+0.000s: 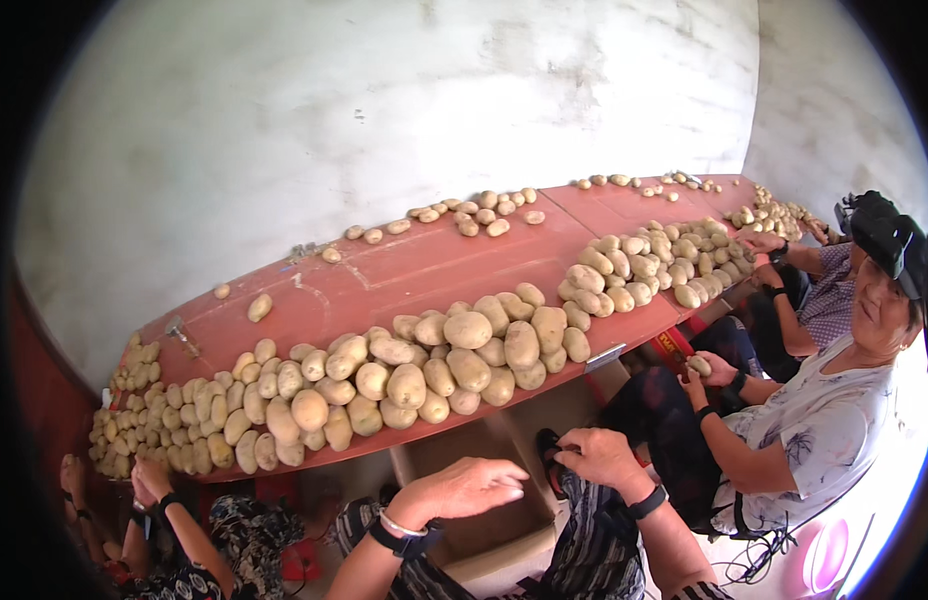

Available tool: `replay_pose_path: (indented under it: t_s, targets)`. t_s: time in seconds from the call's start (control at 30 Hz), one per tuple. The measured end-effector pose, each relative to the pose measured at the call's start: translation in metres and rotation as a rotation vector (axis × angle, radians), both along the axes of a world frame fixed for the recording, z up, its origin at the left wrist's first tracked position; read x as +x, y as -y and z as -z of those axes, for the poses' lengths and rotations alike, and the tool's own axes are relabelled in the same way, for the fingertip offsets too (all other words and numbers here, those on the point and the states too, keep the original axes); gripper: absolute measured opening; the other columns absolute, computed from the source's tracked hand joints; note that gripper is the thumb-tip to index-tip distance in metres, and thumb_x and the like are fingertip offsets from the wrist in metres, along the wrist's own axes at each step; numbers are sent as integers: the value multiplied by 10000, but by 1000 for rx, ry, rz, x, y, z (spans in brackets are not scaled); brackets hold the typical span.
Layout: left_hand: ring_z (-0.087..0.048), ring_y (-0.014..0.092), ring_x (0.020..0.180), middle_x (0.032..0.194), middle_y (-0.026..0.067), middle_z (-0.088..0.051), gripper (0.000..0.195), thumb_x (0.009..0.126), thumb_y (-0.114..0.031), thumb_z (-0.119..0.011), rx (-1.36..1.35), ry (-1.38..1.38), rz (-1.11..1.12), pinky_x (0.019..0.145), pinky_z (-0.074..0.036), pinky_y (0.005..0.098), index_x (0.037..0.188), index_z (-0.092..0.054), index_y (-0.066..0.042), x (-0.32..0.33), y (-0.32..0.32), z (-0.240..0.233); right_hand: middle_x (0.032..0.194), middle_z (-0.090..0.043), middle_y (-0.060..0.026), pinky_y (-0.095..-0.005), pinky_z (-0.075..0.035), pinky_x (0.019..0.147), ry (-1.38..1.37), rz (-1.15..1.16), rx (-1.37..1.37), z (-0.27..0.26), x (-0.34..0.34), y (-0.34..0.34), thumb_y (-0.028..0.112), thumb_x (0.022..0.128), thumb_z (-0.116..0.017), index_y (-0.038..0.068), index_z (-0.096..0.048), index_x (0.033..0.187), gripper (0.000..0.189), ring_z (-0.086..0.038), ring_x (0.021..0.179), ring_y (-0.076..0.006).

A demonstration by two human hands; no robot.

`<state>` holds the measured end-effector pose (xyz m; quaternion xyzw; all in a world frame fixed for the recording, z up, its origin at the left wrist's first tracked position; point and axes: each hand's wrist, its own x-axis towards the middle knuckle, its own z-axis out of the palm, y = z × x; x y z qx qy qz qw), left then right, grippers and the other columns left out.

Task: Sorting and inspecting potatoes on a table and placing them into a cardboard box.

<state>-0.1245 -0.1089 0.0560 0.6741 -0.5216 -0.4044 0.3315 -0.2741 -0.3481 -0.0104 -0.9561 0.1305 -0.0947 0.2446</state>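
My left hand is held over an open cardboard box between my knees. Its fingers point to the right, and nothing shows in them. Across from it, my right hand hovers near the box's right side, fingers bent and slightly apart; its palm is turned away from view, and no object shows there. The two hands do not touch. Just beyond them, a long heap of potatoes lies along the near edge of a red table. The larger potatoes are on the right of this heap, the smaller ones on the left.
A hammer-like tool lies at the table's left. More potatoes sit along the wall, with another heap on the right. A co-worker at my right holds a potato. Other people's hands are at the left.
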Motion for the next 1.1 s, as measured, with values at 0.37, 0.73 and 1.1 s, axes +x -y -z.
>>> replay_pose_path:
  t_s: [0.37, 0.73, 1.1]
  targets:
    - [-630, 406, 1149, 1170, 238, -687, 444, 928, -306, -668, 158, 403, -217, 991, -492, 476, 1234, -635, 14, 51, -14, 83, 879, -740, -116, -418, -568, 720, 30, -38, 1, -20, 17, -18, 290, 829, -751, 101, -752, 969, 235, -715, 814, -330]
    - [-623, 395, 1154, 1189, 224, -676, 440, 922, -260, -666, -3, 457, -344, 983, -497, 474, 1261, -610, 15, 52, -11, 90, 900, -753, -112, -367, -575, 736, -118, -10, 238, -20, 23, -19, 303, 839, -774, 114, -767, 1004, 251, -740, 825, -272]
    - [-557, 389, 1295, 1387, 261, -581, 602, 941, -235, -658, 56, 419, -372, 1096, -447, 447, 1443, -461, 32, 51, -5, 76, 891, -753, -105, -317, -563, 738, -28, 7, 390, -15, 7, -4, 209, 860, -769, 67, -763, 1001, 201, -733, 796, -205]
